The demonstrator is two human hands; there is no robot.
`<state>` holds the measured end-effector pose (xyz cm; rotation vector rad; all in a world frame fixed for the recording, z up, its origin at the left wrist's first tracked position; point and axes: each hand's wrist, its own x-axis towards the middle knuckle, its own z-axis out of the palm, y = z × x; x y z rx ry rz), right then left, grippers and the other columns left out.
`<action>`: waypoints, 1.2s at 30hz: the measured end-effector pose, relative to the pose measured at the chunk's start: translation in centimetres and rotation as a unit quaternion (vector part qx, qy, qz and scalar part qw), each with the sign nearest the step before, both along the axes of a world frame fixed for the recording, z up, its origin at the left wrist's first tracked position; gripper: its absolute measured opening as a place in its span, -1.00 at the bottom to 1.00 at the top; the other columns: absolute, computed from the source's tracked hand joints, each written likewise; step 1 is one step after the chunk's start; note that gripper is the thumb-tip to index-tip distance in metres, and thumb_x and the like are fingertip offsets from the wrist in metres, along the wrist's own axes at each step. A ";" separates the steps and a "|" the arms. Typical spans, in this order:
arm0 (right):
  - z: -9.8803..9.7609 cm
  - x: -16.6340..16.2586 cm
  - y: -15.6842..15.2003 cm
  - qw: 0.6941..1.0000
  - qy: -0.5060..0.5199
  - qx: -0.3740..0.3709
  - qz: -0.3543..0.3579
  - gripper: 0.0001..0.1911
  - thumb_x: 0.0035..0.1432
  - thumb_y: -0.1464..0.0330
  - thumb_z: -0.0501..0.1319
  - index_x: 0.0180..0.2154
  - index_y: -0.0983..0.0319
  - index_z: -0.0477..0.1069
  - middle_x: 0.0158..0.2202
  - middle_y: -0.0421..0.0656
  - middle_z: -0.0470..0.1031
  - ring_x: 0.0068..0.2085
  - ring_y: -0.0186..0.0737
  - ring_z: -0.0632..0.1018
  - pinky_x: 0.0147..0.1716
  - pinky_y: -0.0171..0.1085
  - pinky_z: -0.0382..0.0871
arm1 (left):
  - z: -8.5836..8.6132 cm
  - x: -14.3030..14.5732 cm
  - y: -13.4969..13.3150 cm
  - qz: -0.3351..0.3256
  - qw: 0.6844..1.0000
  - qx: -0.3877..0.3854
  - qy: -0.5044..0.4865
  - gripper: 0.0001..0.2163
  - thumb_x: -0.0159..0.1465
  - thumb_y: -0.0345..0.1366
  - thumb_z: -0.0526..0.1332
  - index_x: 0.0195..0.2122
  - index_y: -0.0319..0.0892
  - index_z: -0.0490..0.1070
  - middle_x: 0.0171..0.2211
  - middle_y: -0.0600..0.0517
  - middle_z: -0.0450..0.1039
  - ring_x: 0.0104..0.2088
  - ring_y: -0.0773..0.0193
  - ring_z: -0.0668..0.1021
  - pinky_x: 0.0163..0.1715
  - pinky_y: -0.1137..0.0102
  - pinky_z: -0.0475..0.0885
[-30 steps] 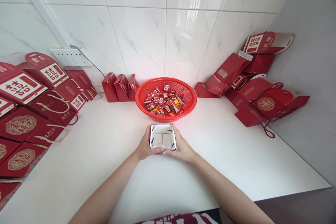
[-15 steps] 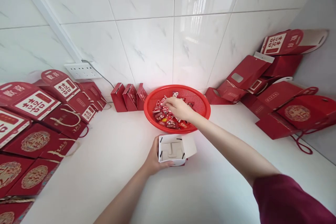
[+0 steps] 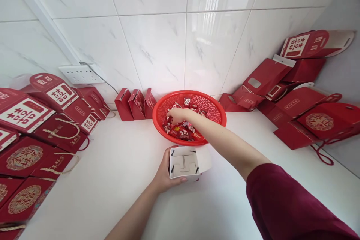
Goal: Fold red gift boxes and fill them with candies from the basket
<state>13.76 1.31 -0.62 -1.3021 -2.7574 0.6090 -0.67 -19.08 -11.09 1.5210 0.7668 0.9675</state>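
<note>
A small open box [image 3: 184,163], white inside, stands on the white counter [image 3: 118,180] just in front of a red plastic basket [image 3: 216,112]. My left hand [image 3: 164,174] grips the box by its left side and front. The basket holds several red wrapped candies [image 3: 187,131]. My right hand [image 3: 178,115] reaches into the basket's left half, fingers curled down among the candies; whether it holds any is hidden.
Red gift boxes and bags with rope handles are piled at the left [image 3: 36,127] and right [image 3: 298,93]. Three small red boxes [image 3: 136,104] stand against the tiled wall. A white power strip [image 3: 80,74] hangs on the wall.
My right hand left the box and reached into the basket, then shifted left among the candies. The left hand keeps holding the box, whose right flap has opened.
</note>
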 end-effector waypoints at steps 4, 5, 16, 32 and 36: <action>1.3 4.9 -3.5 0.993 0.102 0.033 -0.056 -0.61 0.08 0.28 0.37 -0.04 0.22 0.45 -0.17 -0.10 0.58 -0.15 -0.09 0.58 -0.18 -0.22 0.41 | 0.0 0.2 0.0 -0.003 1.000 -0.006 -0.025 -0.12 0.00 -0.08 0.49 0.26 -0.11 0.04 0.19 -0.22 0.26 0.23 -0.19 0.34 0.20 -0.07 0.28; 1.2 6.1 -4.8 0.988 0.128 0.039 -0.076 -0.59 0.14 0.23 0.31 0.01 0.22 0.41 -0.18 -0.11 0.57 -0.18 -0.12 0.57 -0.21 -0.23 0.41 | 0.0 0.2 0.0 -0.004 0.999 -0.010 -0.031 -0.13 0.01 -0.09 0.49 0.26 -0.11 0.05 0.20 -0.22 0.26 0.23 -0.19 0.34 0.19 -0.07 0.29; -3.2 11.1 -9.6 0.827 0.517 -0.089 -0.201 -0.51 -0.09 0.30 0.41 -0.07 0.17 0.38 -0.05 -0.17 0.49 -0.32 -0.31 0.49 -0.33 -0.30 0.41 | 0.5 0.6 -0.8 -0.012 0.998 -0.031 -0.054 -0.21 0.04 -0.19 0.49 0.24 -0.09 0.11 0.19 -0.22 0.28 0.21 -0.21 0.37 0.14 -0.06 0.34; -3.4 10.7 -9.2 0.758 0.595 -0.145 -0.224 -0.53 -0.07 0.27 0.45 -0.09 0.22 0.47 -0.12 -0.12 0.53 -0.20 -0.21 0.58 -0.28 -0.24 0.58 | 0.2 0.2 -0.9 -0.026 0.999 -0.031 -0.034 -0.20 0.05 -0.19 0.47 0.25 -0.08 0.08 0.18 -0.21 0.27 0.19 -0.21 0.36 0.13 -0.02 0.34; -3.0 10.6 -9.5 0.765 0.578 -0.147 -0.245 -0.49 -0.09 0.27 0.45 -0.05 0.25 0.49 -0.10 -0.09 0.52 -0.23 -0.22 0.57 -0.36 -0.27 0.59 | 0.4 0.3 -0.9 -0.031 0.998 -0.032 -0.043 -0.22 0.06 -0.20 0.47 0.24 -0.08 0.09 0.19 -0.21 0.25 0.20 -0.20 0.34 0.12 -0.01 0.34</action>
